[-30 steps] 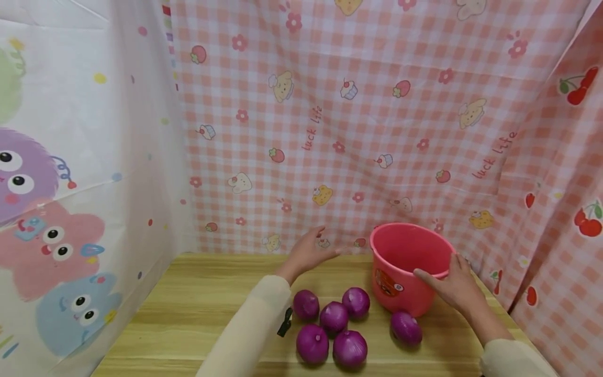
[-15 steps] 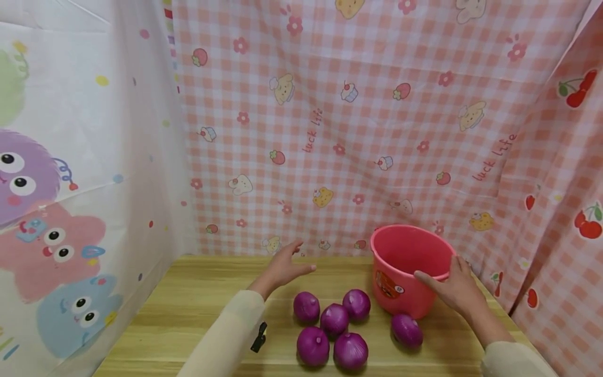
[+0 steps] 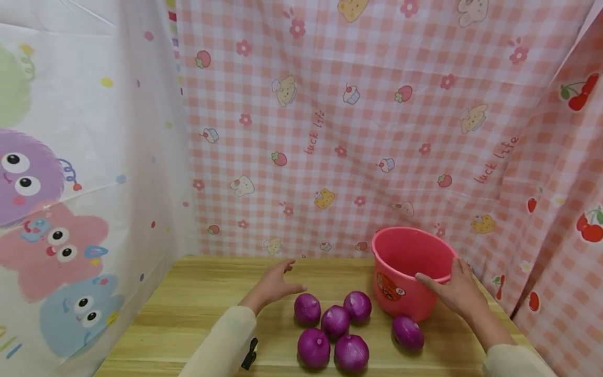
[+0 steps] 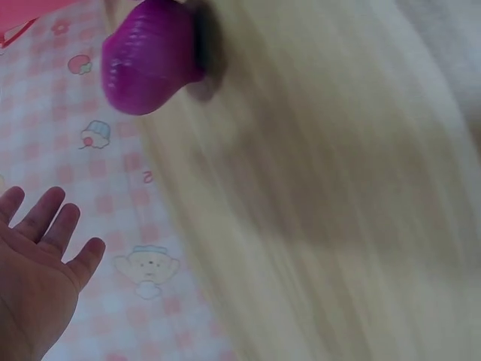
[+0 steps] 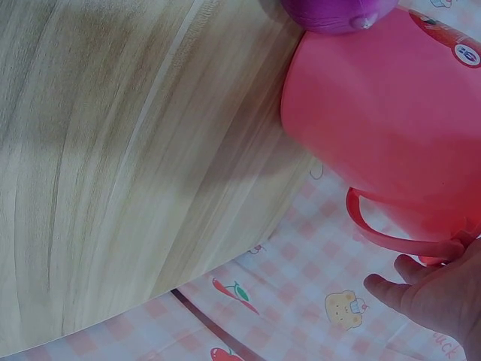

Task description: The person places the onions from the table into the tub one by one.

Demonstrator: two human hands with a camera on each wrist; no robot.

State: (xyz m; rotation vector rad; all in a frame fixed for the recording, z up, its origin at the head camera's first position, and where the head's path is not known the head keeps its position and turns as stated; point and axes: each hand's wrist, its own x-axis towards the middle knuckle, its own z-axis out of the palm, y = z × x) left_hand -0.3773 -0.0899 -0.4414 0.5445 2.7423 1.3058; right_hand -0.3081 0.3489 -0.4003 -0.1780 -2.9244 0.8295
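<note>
From where I stand, the right hand [image 3: 461, 290] holds the pink plastic bucket [image 3: 416, 301] at its rim, thumb over the near edge and the fingers toward the right side, close to where the handle [image 5: 398, 244] joins. The bucket is upright at the right back of the wooden table [image 3: 202, 285]; I cannot see its floor.

The left hand [image 3: 270, 287] grips nothing: its fingers are spread and the thumb stands apart, with the back left red onion [image 3: 307, 309] just beside it. That onion belongs to a loose group of five. A sixth, the lone red onion [image 3: 408, 333], lies by the bucket's near foot, and I cannot tell for certain whether they touch.

To my eye, steadying is the work of the right hand here, and it goes best with light, downward pressure, since a sideways pull on one edge could tip so light a pail or nudge it into that lone onion. For the left, I judge a low approach with a cupped palm best: these round, glossy skins probably roll, and a poke from the thumb could scatter the group.
</note>
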